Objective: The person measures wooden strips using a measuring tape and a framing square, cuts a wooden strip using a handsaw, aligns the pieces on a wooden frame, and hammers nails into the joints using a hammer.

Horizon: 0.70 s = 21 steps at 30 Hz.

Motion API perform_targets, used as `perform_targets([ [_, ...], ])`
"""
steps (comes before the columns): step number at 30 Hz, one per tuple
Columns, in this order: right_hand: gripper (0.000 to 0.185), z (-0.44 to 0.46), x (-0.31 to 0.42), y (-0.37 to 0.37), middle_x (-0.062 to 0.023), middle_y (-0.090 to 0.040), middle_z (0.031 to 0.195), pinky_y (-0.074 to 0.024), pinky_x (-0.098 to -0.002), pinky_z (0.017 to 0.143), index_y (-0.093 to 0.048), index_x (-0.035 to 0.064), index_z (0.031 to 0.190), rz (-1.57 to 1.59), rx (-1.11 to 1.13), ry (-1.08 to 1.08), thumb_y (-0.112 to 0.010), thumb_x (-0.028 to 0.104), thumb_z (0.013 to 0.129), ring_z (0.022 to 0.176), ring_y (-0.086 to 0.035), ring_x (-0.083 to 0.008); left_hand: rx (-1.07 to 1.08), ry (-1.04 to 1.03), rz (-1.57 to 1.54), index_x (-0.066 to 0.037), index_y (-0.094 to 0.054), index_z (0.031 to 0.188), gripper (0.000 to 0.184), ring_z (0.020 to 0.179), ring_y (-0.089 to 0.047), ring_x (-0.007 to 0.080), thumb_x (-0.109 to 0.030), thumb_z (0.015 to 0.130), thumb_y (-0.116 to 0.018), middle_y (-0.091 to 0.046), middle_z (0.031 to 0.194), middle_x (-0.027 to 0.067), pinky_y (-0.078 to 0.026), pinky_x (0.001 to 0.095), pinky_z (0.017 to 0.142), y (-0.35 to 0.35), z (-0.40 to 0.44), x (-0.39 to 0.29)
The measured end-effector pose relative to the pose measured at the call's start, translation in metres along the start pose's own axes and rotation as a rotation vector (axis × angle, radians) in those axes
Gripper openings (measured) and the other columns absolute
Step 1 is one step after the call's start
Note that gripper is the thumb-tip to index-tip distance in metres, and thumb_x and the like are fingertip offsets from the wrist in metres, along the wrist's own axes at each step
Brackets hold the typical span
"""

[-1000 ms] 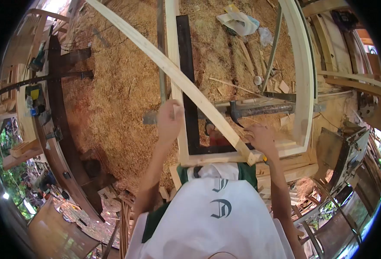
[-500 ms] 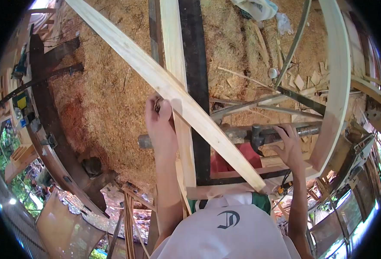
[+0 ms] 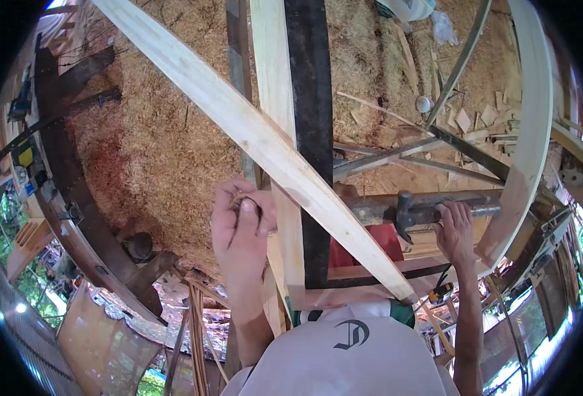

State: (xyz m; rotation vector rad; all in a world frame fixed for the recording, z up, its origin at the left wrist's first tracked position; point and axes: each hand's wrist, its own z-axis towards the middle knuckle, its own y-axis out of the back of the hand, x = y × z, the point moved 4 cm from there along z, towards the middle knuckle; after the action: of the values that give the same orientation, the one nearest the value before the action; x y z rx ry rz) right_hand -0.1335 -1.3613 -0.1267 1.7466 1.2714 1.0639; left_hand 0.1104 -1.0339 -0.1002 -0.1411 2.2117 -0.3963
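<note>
My left hand [image 3: 242, 218] is closed on small things, maybe nails, too small to make out, just left of the upright frame beam. My right hand [image 3: 456, 231] is closed around the handle of a hammer [image 3: 405, 214], whose head points left. A pale wooden board [image 3: 258, 148] lies diagonally across the wooden frame [image 3: 532, 132], from the upper left to the near edge by my body. A dark strip [image 3: 311, 132] runs along the inner side of the frame's left beam.
Sawdust [image 3: 153, 125] covers the ground. Thin dark bars [image 3: 463, 155] cross inside the frame. A plastic bag [image 3: 444, 28] and a white cup [image 3: 424, 104] lie beyond. A yellow-black tape measure [image 3: 441, 292] is near my right forearm. Dark beams [image 3: 73, 171] stand at left.
My right hand has come onto the hammer handle and closed around it. My left hand has moved slightly down and left, with its fingers turned up. The view has shifted closer to the frame.
</note>
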Motion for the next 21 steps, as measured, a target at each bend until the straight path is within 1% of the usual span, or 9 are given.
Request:
perform_targets([
  [4,0.043,0.015,0.015,0.036,-0.0164,-0.065,0.103,-0.049,-0.049,0.084,-0.053,0.0029,0.118,-0.033,-0.035,-0.122,-0.072,0.01,0.08,0.097,-0.063,-0.0378,0.176,0.156,-0.138,-0.003,-0.051,0.116,0.013,0.075,-0.043,0.0084,-0.009,0.105,-0.049,-0.054,0.088,0.0059,-0.037,0.0233,0.07,-0.004,-0.018,0.002],
  [6,0.033,0.021,0.019,0.057,-0.0163,-0.068,0.091,-0.0511,-0.05,0.071,-0.052,0.0006,0.117,0.221,-0.083,-0.533,-0.066,0.013,0.09,0.078,-0.065,-0.0414,0.262,0.203,-0.139,-0.003,-0.052,0.109,0.011,0.074,-0.041,0.0078,-0.013,0.106,-0.05,-0.054,0.088,0.0049,-0.037,0.0251,0.071,-0.011,-0.025,0.009],
  [7,0.029,0.026,0.026,0.068,-0.014,-0.068,0.079,-0.051,-0.0462,0.062,-0.055,-0.0016,0.113,0.281,-0.207,-0.508,-0.066,0.019,0.095,0.063,-0.064,-0.0354,0.242,0.206,-0.054,-0.003,-0.055,0.109,0.014,0.073,-0.04,0.0088,-0.016,0.106,-0.049,-0.054,0.088,0.004,-0.036,0.0263,0.071,-0.011,-0.027,0.009],
  [8,0.029,0.029,0.033,0.079,-0.014,-0.068,0.079,-0.051,-0.0462,0.062,-0.055,-0.0016,0.113,0.271,-0.222,-0.498,-0.066,0.019,0.095,0.063,-0.064,-0.0354,0.248,0.189,-0.064,-0.003,-0.055,0.109,0.014,0.073,-0.04,0.0088,-0.016,0.106,-0.049,-0.054,0.088,0.004,-0.036,0.0263,0.071,-0.013,-0.02,0.008],
  [10,0.03,0.033,0.05,0.091,-0.0108,-0.068,0.081,-0.0516,-0.0389,0.064,-0.06,-0.0002,0.106,0.616,-0.138,-0.552,-0.073,0.021,0.09,0.068,-0.064,-0.0223,-0.24,0.025,-0.157,-0.002,-0.056,0.115,0.02,0.071,-0.037,0.009,-0.02,0.107,-0.051,-0.052,0.087,0.0018,-0.035,0.026,0.068,0.005,0.007,0.001],
  [11,0.032,0.036,0.064,0.087,-0.0073,-0.068,0.08,-0.0516,-0.0336,0.068,-0.065,-0.0002,0.101,0.793,-0.186,-0.629,-0.079,0.023,0.085,0.072,-0.061,-0.0141,-0.201,-0.027,-0.071,-0.001,-0.056,0.119,0.024,0.076,-0.042,0.0085,-0.021,0.106,-0.053,-0.055,0.091,0.0017,-0.038,0.0264,0.071,0.015,0.03,0.002],
  [15,0.031,0.056,0.121,0.076,-0.0099,-0.074,0.09,-0.0537,-0.0319,0.078,-0.068,0.0,0.103,1.081,-0.133,-0.584,-0.08,0.02,0.083,0.082,-0.069,-0.0176,-0.047,-0.2,0.277,0.0,-0.056,0.131,0.037,0.094,-0.057,0.0108,-0.024,0.103,-0.062,-0.062,0.112,0.0053,-0.048,0.0275,0.084,-0.006,0.07,0.021],
  [18,0.031,0.066,0.147,0.071,-0.0141,-0.075,0.096,-0.0549,-0.0347,0.08,-0.067,-0.0006,0.103,0.925,-0.291,-0.459,-0.08,0.018,0.082,0.087,-0.073,-0.0233,-0.073,-0.153,0.231,0.003,-0.054,0.134,0.043,0.099,-0.061,0.0148,-0.022,0.1,-0.065,-0.065,0.114,0.008,-0.049,0.0306,0.09,-0.018,0.064,0.018],
  [21,0.034,0.072,0.162,0.068,-0.0169,-0.075,0.097,-0.055,-0.0379,0.082,-0.066,-0.0012,0.105,0.928,-0.241,-0.486,-0.08,0.016,0.08,0.09,-0.073,-0.0274,-0.072,-0.213,0.231,0.003,-0.057,0.128,0.037,0.094,-0.062,0.0127,-0.019,0.1,-0.065,-0.067,0.107,0.0068,-0.051,0.0294,0.084,-0.02,0.063,0.016],
])
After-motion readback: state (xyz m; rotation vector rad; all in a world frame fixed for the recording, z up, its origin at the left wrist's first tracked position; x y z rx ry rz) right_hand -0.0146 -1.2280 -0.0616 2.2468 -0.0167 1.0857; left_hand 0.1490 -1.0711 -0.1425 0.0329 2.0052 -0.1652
